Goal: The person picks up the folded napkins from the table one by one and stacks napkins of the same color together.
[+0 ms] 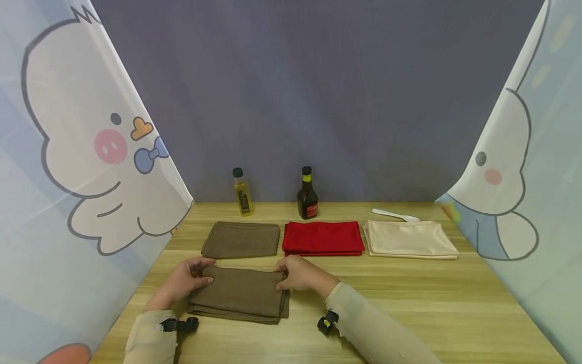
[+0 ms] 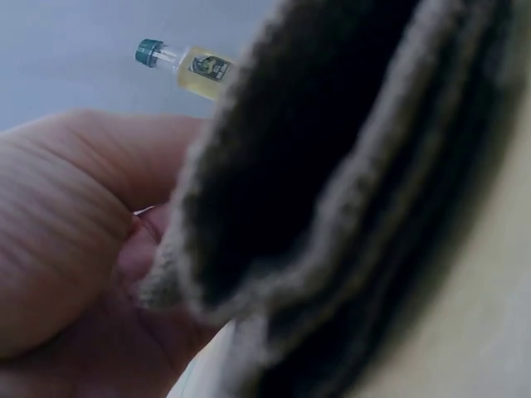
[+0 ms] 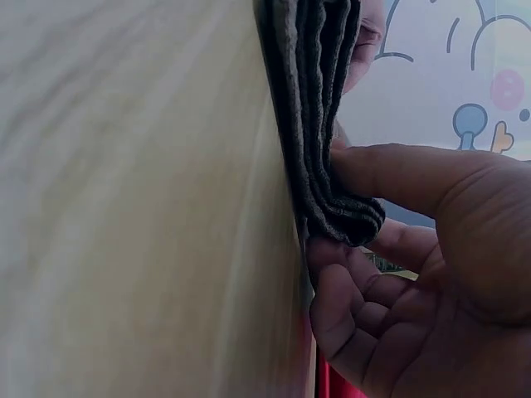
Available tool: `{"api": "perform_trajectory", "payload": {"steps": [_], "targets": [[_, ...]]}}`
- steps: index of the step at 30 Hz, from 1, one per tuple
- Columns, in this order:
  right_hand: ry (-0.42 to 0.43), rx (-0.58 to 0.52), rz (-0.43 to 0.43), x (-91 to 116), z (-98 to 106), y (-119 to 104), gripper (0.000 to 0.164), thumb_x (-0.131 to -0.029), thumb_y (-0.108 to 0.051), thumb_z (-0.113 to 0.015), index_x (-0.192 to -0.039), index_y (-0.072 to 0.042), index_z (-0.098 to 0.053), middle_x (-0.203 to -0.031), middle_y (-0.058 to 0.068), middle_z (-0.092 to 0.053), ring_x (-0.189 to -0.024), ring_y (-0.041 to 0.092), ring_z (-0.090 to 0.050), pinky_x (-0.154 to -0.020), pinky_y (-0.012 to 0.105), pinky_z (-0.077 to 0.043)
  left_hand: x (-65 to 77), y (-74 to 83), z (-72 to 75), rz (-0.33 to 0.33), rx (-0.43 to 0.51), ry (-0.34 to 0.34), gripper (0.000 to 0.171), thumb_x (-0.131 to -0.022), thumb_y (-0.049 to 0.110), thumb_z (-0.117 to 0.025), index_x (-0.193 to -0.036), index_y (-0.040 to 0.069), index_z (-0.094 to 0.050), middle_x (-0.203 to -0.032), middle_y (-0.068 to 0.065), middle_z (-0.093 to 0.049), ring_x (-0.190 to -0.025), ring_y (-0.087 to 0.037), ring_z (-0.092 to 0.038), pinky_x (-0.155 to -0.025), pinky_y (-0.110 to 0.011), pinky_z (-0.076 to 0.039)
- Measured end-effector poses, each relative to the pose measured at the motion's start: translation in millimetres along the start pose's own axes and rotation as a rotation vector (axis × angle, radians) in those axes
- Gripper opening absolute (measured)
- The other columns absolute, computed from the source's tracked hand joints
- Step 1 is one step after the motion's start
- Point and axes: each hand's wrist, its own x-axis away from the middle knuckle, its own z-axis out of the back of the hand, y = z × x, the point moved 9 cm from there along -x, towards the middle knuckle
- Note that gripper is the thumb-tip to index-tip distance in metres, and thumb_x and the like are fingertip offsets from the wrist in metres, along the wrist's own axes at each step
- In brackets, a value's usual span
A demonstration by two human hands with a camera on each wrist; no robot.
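A folded brown cloth (image 1: 241, 293) lies on the table in front of the person, its layers showing along the near edge. At its far left corner the left hand (image 1: 184, 280) pinches the fabric, thumb on top. The far right corner is pinched by the right hand (image 1: 297, 274). In the right wrist view, the thumb of the right hand (image 3: 415, 249) lies on the stacked layers (image 3: 319, 124) and the other fingers curl by the folded edge. Close up in the left wrist view, the cloth's loose folds (image 2: 365, 166) hide part of the left hand (image 2: 91, 224).
Behind lie another folded brown cloth (image 1: 241, 240), a red one (image 1: 323, 237) and a cream one (image 1: 409, 239). A white spoon (image 1: 393, 215) touches the cream cloth's far side. An oil bottle (image 1: 243, 194) and a dark sauce bottle (image 1: 307, 196) stand near the grey backdrop.
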Motion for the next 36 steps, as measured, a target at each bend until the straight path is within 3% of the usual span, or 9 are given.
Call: {"api": "perform_trajectory", "payload": {"steps": [4, 7, 11, 16, 23, 26, 29, 34, 36], "targets": [[-0.003, 0.027, 0.025, 1.5, -1.6, -0.6, 0.039, -0.087, -0.017, -0.087, -0.07, -0.017, -0.051, -0.066, -0.011, -0.039, -0.059, 0.006, -0.04, -0.057, 0.024, -0.035, 1.7, 2.2, -2.2, -0.006, -0.003, -0.01, 0.032, -0.089, 0.009, -0.084, -0.12, 0.006, -0.077, -0.12, -0.013, -0.073, -0.101, -0.017, -0.067, -0.079, -0.026, -0.056], [0.0, 0.041, 0.031, 2.1, 0.5, 0.0, 0.045, -0.09, -0.014, -0.08, -0.072, -0.018, -0.04, -0.066, -0.008, -0.029, -0.058, 0.007, -0.033, -0.056, 0.025, -0.03, 0.7, 7.8, -1.4, -0.064, 0.034, 0.007, 0.022, -0.092, 0.005, -0.08, -0.114, 0.009, -0.079, -0.117, -0.012, -0.072, -0.098, -0.011, -0.067, -0.078, -0.026, -0.057], [0.01, -0.022, 0.005, 2.0, 5.3, 2.0, 0.011, -0.097, -0.015, -0.07, -0.098, -0.012, -0.059, -0.072, -0.006, -0.042, -0.059, 0.008, -0.04, -0.059, 0.026, -0.037, -1.5, 16.0, 1.6, -0.145, 0.123, 0.044, 0.019, -0.099, 0.001, -0.071, -0.117, 0.006, -0.074, -0.122, -0.016, -0.069, -0.102, -0.012, -0.067, -0.081, -0.027, -0.058], [0.007, -0.146, -0.031, 1.9, 5.2, 4.5, 0.044, -0.103, -0.024, -0.067, -0.141, -0.004, -0.056, -0.099, 0.008, -0.065, -0.057, 0.011, -0.056, -0.063, 0.028, -0.051, -1.4, 13.9, 3.0, -0.094, 0.129, 0.089, 0.017, -0.103, 0.008, -0.067, -0.12, 0.006, -0.067, -0.12, -0.014, -0.068, -0.092, -0.011, -0.066, -0.072, -0.029, -0.057], [0.0, -0.514, -0.043, 1.8, 4.4, 7.8, 0.04, -0.102, -0.017, -0.069, -0.134, -0.003, -0.05, -0.114, 0.018, -0.062, -0.067, 0.027, -0.071, -0.056, 0.043, -0.061, -4.1, 10.3, -4.0, -0.025, 0.123, 0.067, 0.03, -0.108, 0.015, -0.061, -0.135, 0.004, -0.054, -0.148, -0.022, -0.051, -0.128, -0.021, -0.049, -0.092, -0.025, -0.048], [0.016, -0.523, -0.052, 0.1, 6.2, 12.2, 0.058, -0.096, -0.019, -0.077, -0.142, -0.005, -0.046, -0.118, 0.013, -0.062, -0.064, 0.023, -0.068, -0.056, 0.04, -0.06, -5.3, 8.7, -5.6, 0.002, 0.138, 0.056, 0.046, -0.107, 0.021, -0.064, -0.146, 0.005, -0.047, -0.162, -0.024, -0.036, -0.149, -0.041, -0.032, -0.11, -0.044, -0.044], [0.045, -0.49, -0.031, -1.7, 10.8, 13.6, 0.075, -0.093, -0.02, -0.081, -0.153, -0.01, -0.038, -0.138, 0.013, -0.053, -0.064, 0.021, -0.061, -0.059, 0.034, -0.055, -4.3, 10.6, -5.5, -0.011, 0.177, 0.04, 0.064, -0.104, 0.022, -0.069, -0.158, 0.009, -0.037, -0.17, -0.022, -0.02, -0.152, -0.056, -0.012, -0.113, -0.054, -0.04], [0.142, -0.518, 0.036, -3.6, 23.1, 11.6, 0.078, -0.095, -0.015, -0.078, -0.159, -0.029, -0.036, -0.156, 0.016, -0.039, -0.089, 0.029, -0.059, -0.061, 0.031, -0.048, -1.8, 12.2, -2.0, -0.012, 0.256, 0.036, 0.07, -0.103, 0.021, -0.071, -0.162, 0.014, -0.035, -0.172, -0.018, -0.016, -0.153, -0.056, -0.008, -0.098, -0.021, -0.045], [0.186, -0.547, 0.045, -4.0, 28.4, 11.4, 0.073, -0.097, -0.013, -0.077, -0.157, -0.034, -0.041, -0.145, 0.02, -0.048, -0.078, 0.026, -0.058, -0.055, 0.031, -0.047, -2.3, 12.9, 0.3, -0.005, 0.259, 0.055, 0.066, -0.103, 0.022, -0.071, -0.16, 0.013, -0.04, -0.171, -0.018, -0.021, -0.154, -0.053, -0.008, -0.096, -0.015, -0.043]]}}
